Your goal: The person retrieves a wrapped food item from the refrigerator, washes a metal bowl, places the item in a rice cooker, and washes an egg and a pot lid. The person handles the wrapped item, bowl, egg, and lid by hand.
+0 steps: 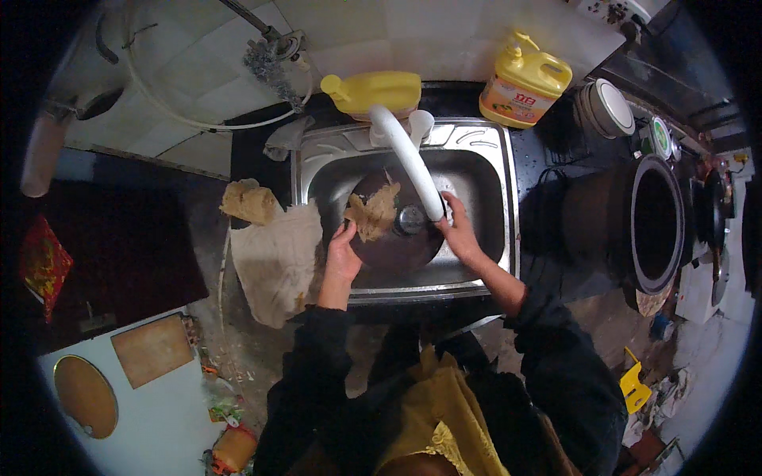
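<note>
A dark round pot lid [381, 253] with a clear knob [411, 220] is inside the stainless steel sink [476, 172]. My left hand [342, 256] grips the lid's left rim, thumb on top and the other fingers hidden underneath. On the lid beside that thumb lies a ragged tan scrubbing pad [374, 211], perhaps loofah. My right hand [461, 235] is at the lid's right side, thumb and forefinger around the end of the white faucet spout [408, 152]. Whether it grips the spout or the lid's rim, I cannot tell.
A beige cloth [277, 256] and a tan fibrous roll [249, 202] lie left of the sink. Behind it are two yellow detergent jugs [381, 92] [524, 83]. To the right are a large dark pot [619, 226] and stacked bowls [607, 107].
</note>
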The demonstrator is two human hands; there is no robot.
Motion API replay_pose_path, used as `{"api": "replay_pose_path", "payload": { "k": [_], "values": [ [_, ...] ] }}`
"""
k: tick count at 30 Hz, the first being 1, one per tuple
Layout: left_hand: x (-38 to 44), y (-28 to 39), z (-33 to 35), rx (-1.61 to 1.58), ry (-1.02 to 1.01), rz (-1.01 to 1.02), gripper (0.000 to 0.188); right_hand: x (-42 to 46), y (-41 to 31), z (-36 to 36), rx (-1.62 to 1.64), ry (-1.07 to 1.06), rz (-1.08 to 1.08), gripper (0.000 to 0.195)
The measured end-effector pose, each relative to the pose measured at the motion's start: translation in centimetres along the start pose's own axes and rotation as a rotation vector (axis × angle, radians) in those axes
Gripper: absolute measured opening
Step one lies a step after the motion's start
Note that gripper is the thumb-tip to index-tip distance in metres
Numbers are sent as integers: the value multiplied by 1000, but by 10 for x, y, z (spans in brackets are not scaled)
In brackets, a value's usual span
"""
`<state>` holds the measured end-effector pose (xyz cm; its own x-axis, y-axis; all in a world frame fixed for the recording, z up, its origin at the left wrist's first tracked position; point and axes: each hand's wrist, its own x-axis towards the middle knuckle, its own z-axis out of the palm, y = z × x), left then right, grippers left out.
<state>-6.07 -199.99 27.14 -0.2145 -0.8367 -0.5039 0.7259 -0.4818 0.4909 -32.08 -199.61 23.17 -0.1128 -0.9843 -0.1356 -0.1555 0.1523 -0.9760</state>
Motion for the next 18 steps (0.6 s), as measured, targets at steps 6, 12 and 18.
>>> {"api": "replay_pose_path", "payload": {
  "k": [6, 12, 18],
  "values": [
    [16, -11, -14, 4, 51, -14, 34, 6, 0, -35, 915, -331, 615, 46],
    [26, -12, 4, 370, 330, 349, 40, -1, -12, -32, 1032, -318, 686, 24],
    [38, -8, 41, 1294, 218, 598, 44, 1, -43, -22, 859, -211, 574, 21]
  ]
}}
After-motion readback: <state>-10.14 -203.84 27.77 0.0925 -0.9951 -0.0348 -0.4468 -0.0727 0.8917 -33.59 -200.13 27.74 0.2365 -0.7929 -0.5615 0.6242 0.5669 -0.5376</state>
